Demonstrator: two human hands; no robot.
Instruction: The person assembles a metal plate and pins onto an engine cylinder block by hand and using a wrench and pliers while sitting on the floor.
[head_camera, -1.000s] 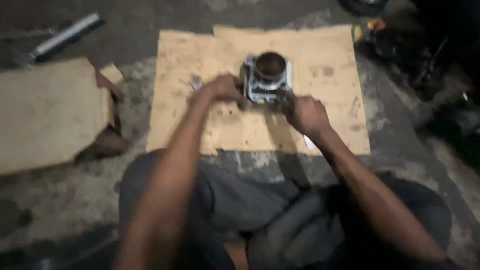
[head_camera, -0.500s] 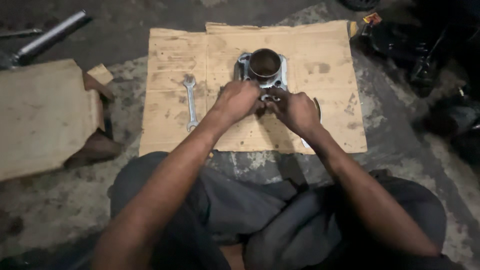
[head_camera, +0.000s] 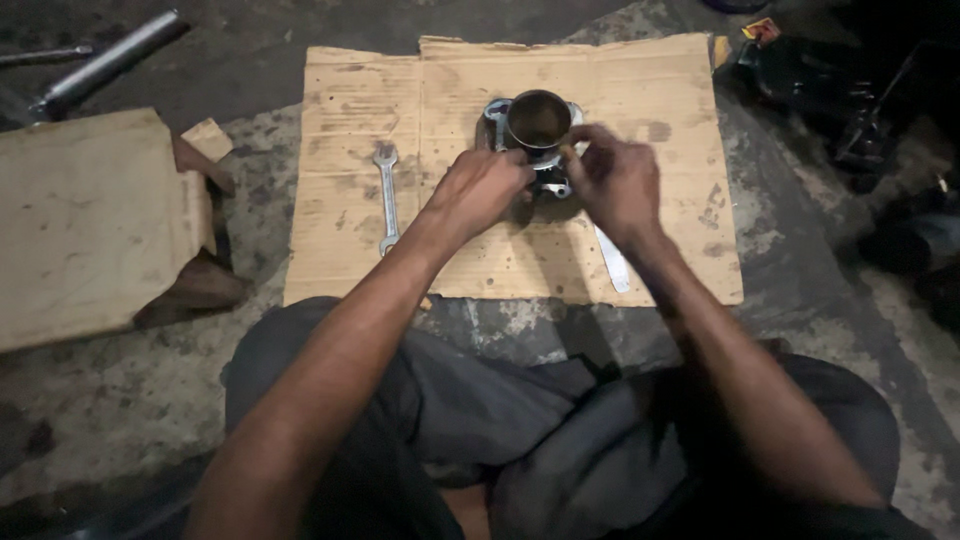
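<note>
On the far middle of a flat cardboard sheet (head_camera: 640, 110) spread over the concrete floor stands a metal engine cylinder (head_camera: 537, 130), its round bore open upward. The left hand (head_camera: 480, 190) is curled against the cylinder's near left side, fingers closed on its base. The right hand (head_camera: 615, 180) grips the near right side, thumb and fingers pinched at the rim. Bare cardboard lies open to the left and right of the cylinder; its near edge ends just ahead of the person's crossed legs. A combination wrench (head_camera: 386, 197) lies lengthwise on the sheet's left part, well apart from the left hand. A second flat tool (head_camera: 611, 260) pokes out beneath the right wrist. A wooden board (head_camera: 85, 220) sits left of the sheet, a metal tube (head_camera: 105, 62) beyond it. A small red-and-yellow packet (head_camera: 760, 30) lies past the sheet's far right corner.
</note>
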